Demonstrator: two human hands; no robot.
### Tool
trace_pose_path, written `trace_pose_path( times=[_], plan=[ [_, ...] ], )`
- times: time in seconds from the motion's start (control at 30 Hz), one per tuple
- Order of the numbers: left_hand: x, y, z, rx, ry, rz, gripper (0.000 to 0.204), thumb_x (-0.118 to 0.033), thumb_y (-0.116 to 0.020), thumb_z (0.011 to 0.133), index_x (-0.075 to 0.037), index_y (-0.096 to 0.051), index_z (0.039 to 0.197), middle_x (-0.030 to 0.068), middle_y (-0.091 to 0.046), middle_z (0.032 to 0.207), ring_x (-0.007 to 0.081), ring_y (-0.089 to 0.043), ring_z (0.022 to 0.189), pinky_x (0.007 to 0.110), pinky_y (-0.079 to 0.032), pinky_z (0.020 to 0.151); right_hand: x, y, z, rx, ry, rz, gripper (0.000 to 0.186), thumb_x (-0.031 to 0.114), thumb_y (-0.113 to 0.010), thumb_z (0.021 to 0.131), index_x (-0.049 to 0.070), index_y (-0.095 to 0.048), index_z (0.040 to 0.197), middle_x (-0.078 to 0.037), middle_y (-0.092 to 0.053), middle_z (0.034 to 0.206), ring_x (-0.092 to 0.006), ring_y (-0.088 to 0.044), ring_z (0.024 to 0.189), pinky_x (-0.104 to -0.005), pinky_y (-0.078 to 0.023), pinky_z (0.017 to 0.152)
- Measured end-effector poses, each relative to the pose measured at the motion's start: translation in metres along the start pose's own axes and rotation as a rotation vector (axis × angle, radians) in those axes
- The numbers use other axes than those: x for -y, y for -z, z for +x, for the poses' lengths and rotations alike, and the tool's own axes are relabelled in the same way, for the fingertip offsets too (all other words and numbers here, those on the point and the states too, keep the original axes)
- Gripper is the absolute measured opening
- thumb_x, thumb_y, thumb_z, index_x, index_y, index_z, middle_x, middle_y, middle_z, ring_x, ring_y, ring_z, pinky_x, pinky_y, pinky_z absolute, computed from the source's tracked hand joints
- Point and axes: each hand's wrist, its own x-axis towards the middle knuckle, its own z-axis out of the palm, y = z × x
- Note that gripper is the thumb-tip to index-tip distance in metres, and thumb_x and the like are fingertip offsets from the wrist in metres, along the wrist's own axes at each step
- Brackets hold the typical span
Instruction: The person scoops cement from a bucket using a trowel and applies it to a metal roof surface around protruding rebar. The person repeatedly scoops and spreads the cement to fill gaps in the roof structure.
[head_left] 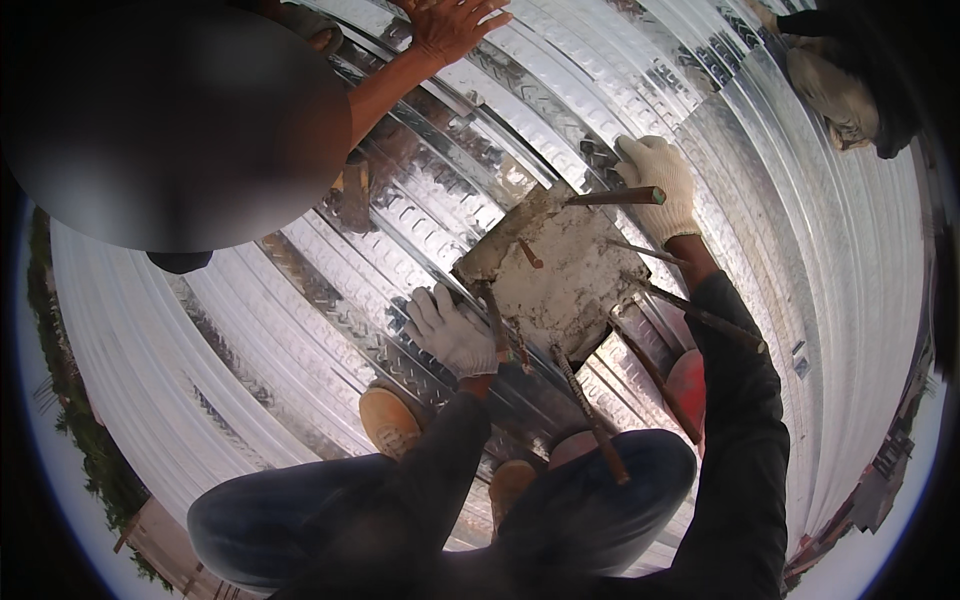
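Note:
My left hand point(452, 332), in a white knit glove, lies with its fingers spread on the ribbed metal decking point(400, 215), beside the near-left side of a square concrete column stub point(560, 275). Beyond the stub's right side, my right hand point(660, 185), gloved alike, rests on the decking with its palm down. A rusty reinforcing bar point(615, 197) crosses in front of part of it, and its fingertips are hard to make out. Neither hand appears to hold anything. The decking sheets butt up round the stub, leaving a gap along its near side.
Several more bars, such as a ribbed one point(585, 405), stick out from the stub toward my knees. A co-worker's bare hand point(450, 30) reaches over the decking at the top. Another person point(840, 85) is at the upper right. My tan shoe point(388, 420) stands on the sheets.

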Motion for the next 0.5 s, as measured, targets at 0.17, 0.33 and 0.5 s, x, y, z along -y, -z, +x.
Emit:
trace_pose_path(
  times=[0.17, 0.33, 0.5],
  plan=[
    [-0.007, 0.009, 0.007, 0.178, 0.112, 0.014, 0.060, -0.024, -0.066, 0.102, -0.006, -0.060, 0.159, 0.0269, -0.053, 0.166, 0.0504, -0.042, 0.161, 0.069, -0.026, 0.134, -0.005, -0.006, 0.000, 0.015, 0.012, 0.015, 0.026, 0.022, -0.078, 0.098, 0.008, -0.076, 0.120, -0.020, -0.074, 0.117, -0.0453, -0.070, 0.117, -0.0586, -0.057, 0.099],
    [-0.003, 0.001, 0.004, 0.124, 0.108, 0.021, 0.058, -0.024, -0.068, 0.102, -0.010, -0.063, 0.158, 0.0245, -0.056, 0.165, 0.0483, -0.045, 0.160, 0.067, -0.028, 0.134, -0.004, -0.009, -0.002, -0.051, 0.037, 0.070, 0.024, 0.020, -0.077, 0.095, 0.006, -0.075, 0.115, -0.022, -0.073, 0.112, -0.0467, -0.070, 0.114, -0.0590, -0.057, 0.097],
    [-0.001, 0.000, 0.005, 0.113, 0.090, 0.021, 0.059, -0.025, -0.068, 0.101, -0.010, -0.063, 0.158, 0.0247, -0.055, 0.166, 0.0481, -0.045, 0.160, 0.067, -0.029, 0.133, -0.005, -0.009, 0.003, -0.010, 0.046, 0.078, 0.019, 0.018, -0.076, 0.094, 0.004, -0.073, 0.106, -0.022, -0.072, 0.109, -0.0480, -0.070, 0.112, -0.0596, -0.057, 0.095]
  ],
)
